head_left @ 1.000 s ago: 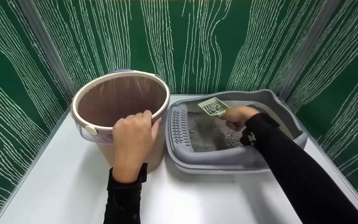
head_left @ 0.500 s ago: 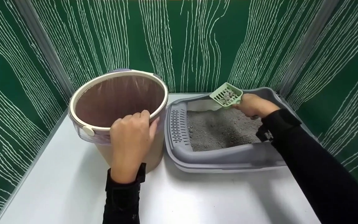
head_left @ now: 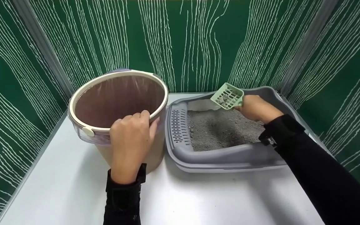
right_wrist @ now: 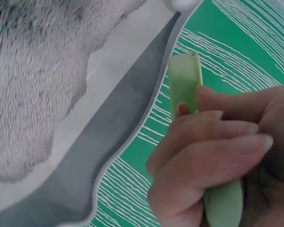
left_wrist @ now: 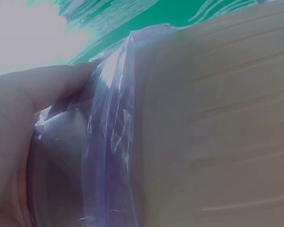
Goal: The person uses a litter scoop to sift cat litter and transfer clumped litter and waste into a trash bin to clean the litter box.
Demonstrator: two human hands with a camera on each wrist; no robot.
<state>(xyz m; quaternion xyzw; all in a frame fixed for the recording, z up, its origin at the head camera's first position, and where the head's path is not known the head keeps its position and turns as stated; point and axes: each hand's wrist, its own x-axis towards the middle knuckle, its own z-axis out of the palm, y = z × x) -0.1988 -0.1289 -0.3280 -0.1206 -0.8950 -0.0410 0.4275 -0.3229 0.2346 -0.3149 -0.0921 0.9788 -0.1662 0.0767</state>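
My left hand (head_left: 131,134) grips the near rim of a beige trash bin (head_left: 155,154), fingers over the top and thumb outside. A clear purplish bag (left_wrist: 109,142) lines the bin and folds down over its outer wall. On the right, my right hand (head_left: 256,107) holds a light green slotted litter scoop (head_left: 230,88); in the right wrist view its fingers curl round the handle (right_wrist: 225,203). A few grey clumps (head_left: 222,100) lie in the scoop's bowl. The scoop hangs over the back part of a grey litter box (head_left: 205,158) containing grey litter (head_left: 208,134).
Bin and litter box stand side by side on a white table (head_left: 192,200). Green walls (head_left: 195,47) with white wavy lines rise close behind and at both sides. The box has a perforated ledge (head_left: 179,126) at its left end, facing the bin.
My right hand lifted the scoop back and to the right, away from the litter. Fewer clumps now show in its bowl. My left hand stays on the bin rim.
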